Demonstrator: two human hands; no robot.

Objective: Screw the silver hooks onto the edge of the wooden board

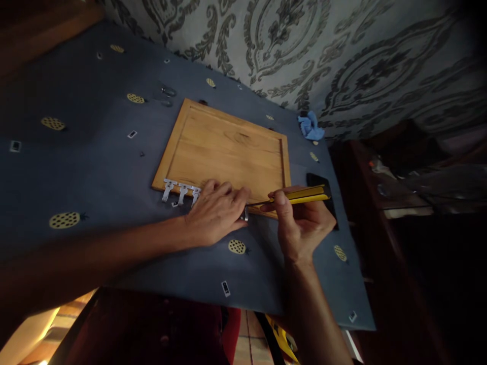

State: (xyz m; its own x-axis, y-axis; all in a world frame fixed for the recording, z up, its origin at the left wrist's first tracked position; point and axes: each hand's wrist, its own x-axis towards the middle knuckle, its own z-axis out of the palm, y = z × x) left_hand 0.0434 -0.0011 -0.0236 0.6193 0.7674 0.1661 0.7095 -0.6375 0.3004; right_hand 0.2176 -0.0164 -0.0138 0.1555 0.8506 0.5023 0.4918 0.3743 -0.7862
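Note:
A wooden framed board (232, 144) lies flat on the table, with several silver metal hooks (183, 191) along its near edge. My left hand (216, 215) rests over that edge, closed, with its thumb and fingertips at another metal hook (244, 214) that is partly hidden. In my right hand (304, 223) is a screwdriver with a yellow handle (304, 194), held nearly level. Its thin shaft points left to the hook beside my left fingertips. The exact contact at the tip is too small to make out.
The table (114, 203) has a dark blue pineapple-patterned cover. A crumpled blue cloth (311, 126) lies at the far right, and a dark flat object (318, 180) is behind my right hand. Clear glasses-like loops (167, 92) lie beyond the board. A patterned wall (281, 45) borders the back.

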